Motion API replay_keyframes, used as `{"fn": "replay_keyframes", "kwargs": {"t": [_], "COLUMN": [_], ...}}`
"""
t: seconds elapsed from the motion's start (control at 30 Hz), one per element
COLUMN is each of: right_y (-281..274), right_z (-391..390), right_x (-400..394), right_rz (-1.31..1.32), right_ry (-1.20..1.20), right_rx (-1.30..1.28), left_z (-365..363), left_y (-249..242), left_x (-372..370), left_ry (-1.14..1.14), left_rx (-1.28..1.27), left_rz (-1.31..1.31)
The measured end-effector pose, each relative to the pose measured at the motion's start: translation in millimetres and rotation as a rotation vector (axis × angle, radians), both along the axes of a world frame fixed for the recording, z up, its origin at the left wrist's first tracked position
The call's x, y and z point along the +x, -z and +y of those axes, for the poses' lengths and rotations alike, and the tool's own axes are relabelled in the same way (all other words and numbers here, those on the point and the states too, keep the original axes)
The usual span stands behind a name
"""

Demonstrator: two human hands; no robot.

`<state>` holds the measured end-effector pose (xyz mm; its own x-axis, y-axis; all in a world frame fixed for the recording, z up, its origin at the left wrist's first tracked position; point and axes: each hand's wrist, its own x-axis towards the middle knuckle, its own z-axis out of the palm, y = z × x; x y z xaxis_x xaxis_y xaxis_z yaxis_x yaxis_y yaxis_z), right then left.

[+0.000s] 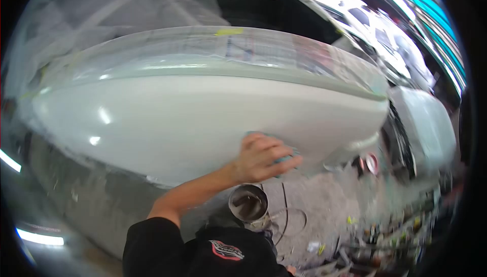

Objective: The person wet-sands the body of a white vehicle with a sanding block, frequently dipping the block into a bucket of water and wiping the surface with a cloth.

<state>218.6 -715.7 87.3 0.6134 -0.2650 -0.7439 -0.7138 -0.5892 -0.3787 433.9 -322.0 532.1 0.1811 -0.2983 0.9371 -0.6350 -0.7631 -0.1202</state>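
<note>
White panel (203, 112), smooth, curved; left hand (266, 156) clamped on teal pad (285, 159) against it; right hand's (291, 270) grip: cannot tell.

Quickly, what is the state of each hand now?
Left hand: closed on a blue-green pad, against the panel.
Right hand: cannot tell; barely in view.

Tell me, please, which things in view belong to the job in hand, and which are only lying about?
Likely in the job:
left hand
teal pad under its fingers
pale panel it works on
masking sheet above the panel
perhaps the round container

Seemingly lying about:
red-rimmed object
dark cable on the floor
clutter at lower right
</note>
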Motion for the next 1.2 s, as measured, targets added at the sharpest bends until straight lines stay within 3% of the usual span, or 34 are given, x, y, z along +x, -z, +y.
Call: {"fn": "replay_keyframes", "kwargs": {"t": [0.23, 0.53, 1.2], "right_y": [26.3, 72.6, 130.6], "right_z": [-98.3, -211.8, -174.8], "right_x": [125.9, 245.8, 274.3], "right_rz": [0.040, 0.109, 0.113], "right_ry": [-0.121, -0.048, 0.513], "right_rx": [0.110, 0.180, 0.415], "left_z": [-98.2, -104.7, -92.2], "left_y": [-16.6, -7.5, 5.4], "left_x": [42.0, 49.5, 44.4], "left_ry": [-0.286, -0.516, -0.623], "left_rx": [0.011, 0.101, 0.166], "left_rz": [-0.180, -0.258, -0.261]}}
